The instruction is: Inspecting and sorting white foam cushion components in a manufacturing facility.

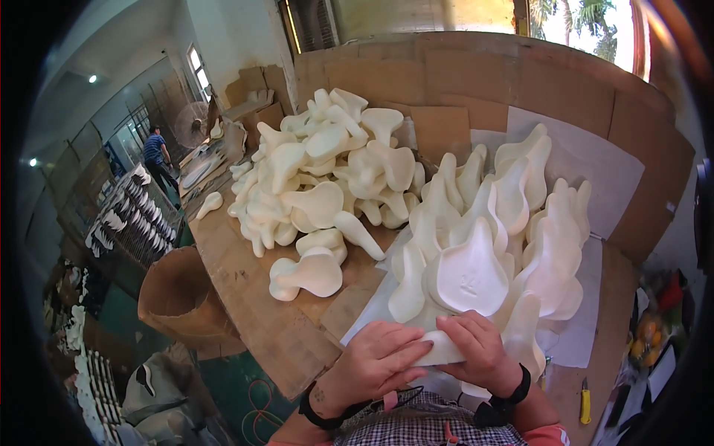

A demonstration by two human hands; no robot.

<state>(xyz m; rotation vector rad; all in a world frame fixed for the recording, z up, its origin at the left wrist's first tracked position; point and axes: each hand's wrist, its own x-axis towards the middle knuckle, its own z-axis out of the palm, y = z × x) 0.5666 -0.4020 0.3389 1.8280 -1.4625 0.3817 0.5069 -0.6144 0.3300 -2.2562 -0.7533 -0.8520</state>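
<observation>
Holding, at the near edge of the brown cardboard-covered worktop [286, 338], one smooth cream-white curved piece [440, 349], pinched at both ends by left hand [381, 360] and right hand [480, 348], presumably for steadiness; similar cream-white moulded pieces [471, 276] nested right, apparently saving space.

No lettering, number or sign can be read clearly. Toward four o'clock from the view's centre, a cream-coloured piece [476, 264] bears a small mark [468, 283] in relief on its broad surface, too faint to decipher. At three o'clock, a tiny pale patch [670, 207] on the cardboard wall [645, 160] is likewise illegible.
</observation>
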